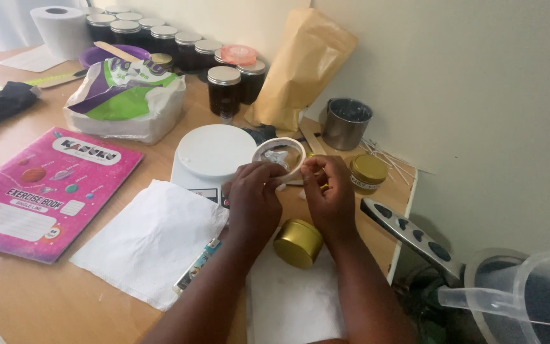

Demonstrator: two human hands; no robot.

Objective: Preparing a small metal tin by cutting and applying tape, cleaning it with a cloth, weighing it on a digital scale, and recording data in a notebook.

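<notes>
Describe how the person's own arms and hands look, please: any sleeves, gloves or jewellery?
Both forearms are bare, with no sleeves in view. The left hand and the right hand wear no gloves. No ring, watch or bracelet is visible.

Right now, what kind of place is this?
Probably a home craft table, maybe for candle making. A white kitchen scale sits on the wooden table, rows of dark lidded jars line the wall, and thin wick-like sticks lie near gold tins.

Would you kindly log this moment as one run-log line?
left hand: holds tape roll | right hand: pinches roll edge | gold tin: below hands | kitchen scale: behind
</notes>
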